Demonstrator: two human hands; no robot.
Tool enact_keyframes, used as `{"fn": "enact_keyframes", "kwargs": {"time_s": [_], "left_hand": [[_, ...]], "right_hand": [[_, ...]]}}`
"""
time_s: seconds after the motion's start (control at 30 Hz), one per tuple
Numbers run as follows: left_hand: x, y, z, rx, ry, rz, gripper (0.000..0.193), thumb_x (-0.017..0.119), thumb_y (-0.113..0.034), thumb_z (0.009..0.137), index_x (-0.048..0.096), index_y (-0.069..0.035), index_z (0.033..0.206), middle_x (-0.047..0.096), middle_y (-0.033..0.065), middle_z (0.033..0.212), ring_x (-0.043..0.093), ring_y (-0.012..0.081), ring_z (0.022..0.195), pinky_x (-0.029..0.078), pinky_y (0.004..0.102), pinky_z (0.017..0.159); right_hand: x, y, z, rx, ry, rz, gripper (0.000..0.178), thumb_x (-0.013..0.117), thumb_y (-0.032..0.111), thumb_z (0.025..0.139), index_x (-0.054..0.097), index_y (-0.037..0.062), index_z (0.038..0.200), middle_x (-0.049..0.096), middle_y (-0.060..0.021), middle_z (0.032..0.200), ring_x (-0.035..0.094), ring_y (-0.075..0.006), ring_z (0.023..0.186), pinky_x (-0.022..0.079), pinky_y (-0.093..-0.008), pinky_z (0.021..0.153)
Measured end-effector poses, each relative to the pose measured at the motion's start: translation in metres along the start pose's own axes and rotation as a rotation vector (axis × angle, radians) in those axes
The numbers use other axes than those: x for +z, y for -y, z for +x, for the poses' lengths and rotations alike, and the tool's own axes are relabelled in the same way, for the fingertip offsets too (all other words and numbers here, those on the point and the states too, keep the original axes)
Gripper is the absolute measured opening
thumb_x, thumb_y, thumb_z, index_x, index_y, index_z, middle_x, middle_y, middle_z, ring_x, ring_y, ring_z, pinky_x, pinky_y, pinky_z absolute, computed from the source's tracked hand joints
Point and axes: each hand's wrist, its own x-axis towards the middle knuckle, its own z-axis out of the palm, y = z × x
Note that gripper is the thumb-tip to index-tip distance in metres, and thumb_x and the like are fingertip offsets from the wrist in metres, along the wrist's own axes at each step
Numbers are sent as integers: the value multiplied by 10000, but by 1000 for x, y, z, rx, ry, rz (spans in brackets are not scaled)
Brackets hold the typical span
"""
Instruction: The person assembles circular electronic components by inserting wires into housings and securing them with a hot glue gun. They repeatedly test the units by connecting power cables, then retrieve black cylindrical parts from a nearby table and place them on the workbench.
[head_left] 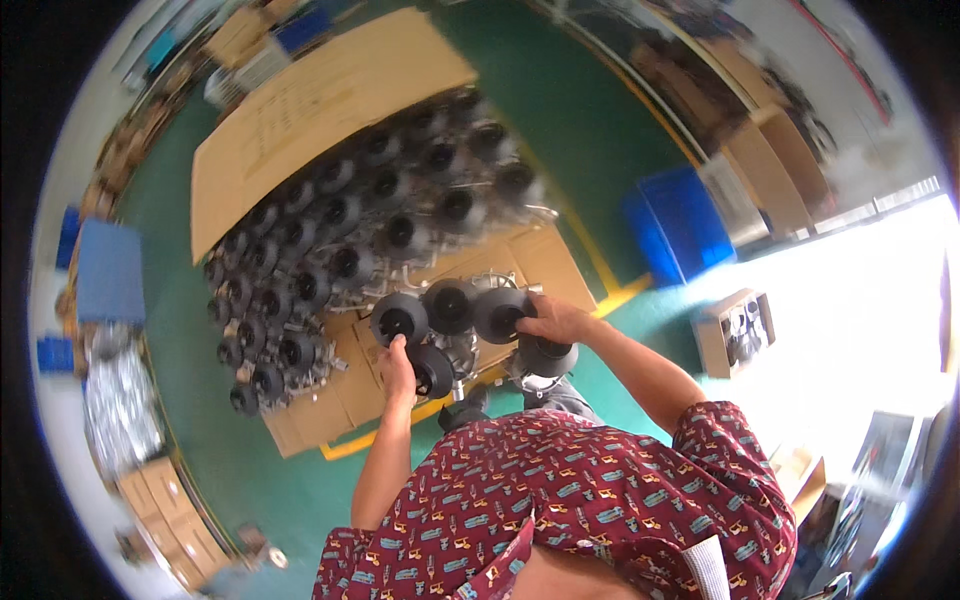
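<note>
In front of me is a cluster of black round cup-shaped parts with silvery metal fittings under them. My left hand grips the rim of one black cup-shaped part, its thumb at the opening. Against the same hand sits a second black cup. My right hand is closed on the edge of another black cup-shaped part, fingers at its opening. Between the two hands is a further black cup. Below my right hand shows one more black cup with metal beneath it.
Rows of similar black-cupped metal parts stand on cardboard beyond my hands. A large cardboard sheet rises behind them. To the right are a blue bin and a small open carton; stacked cartons stand lower left.
</note>
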Motion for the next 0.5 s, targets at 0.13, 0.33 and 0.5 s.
{"fn": "enact_keyframes", "kwargs": {"time_s": [0.13, 0.33, 0.5], "left_hand": [[10, -1, -14, 190, 359, 141, 555, 551, -378, 904, 618, 93, 1189, 647, 172, 1150, 641, 258, 966, 516, 374, 863], [78, -47, -22, 471, 907, 178, 512, 485, -342, 928, 606, 78, 1195, 645, 153, 1164, 640, 246, 1055, 540, 386, 876], [232, -17, -21, 615, 1351, 395, 530, 491, -366, 936, 529, 8, 1311, 622, 126, 1179, 651, 239, 998, 553, 378, 836]], "right_hand": [[70, -31, -92, 114, -262, 216, 584, 655, 384, 860, 524, -53, 1225, 675, -242, 1079, 669, -334, 1017, 520, -428, 892], [158, -45, -164, 131, -768, 480, 564, 646, 379, 882, 518, -46, 1230, 670, -268, 1050, 678, -365, 983, 510, -453, 858], [206, -100, -201, 291, -1123, 744, 530, 617, 346, 904, 523, -4, 1290, 670, -250, 1134, 658, -349, 1071, 503, -448, 946]]}}
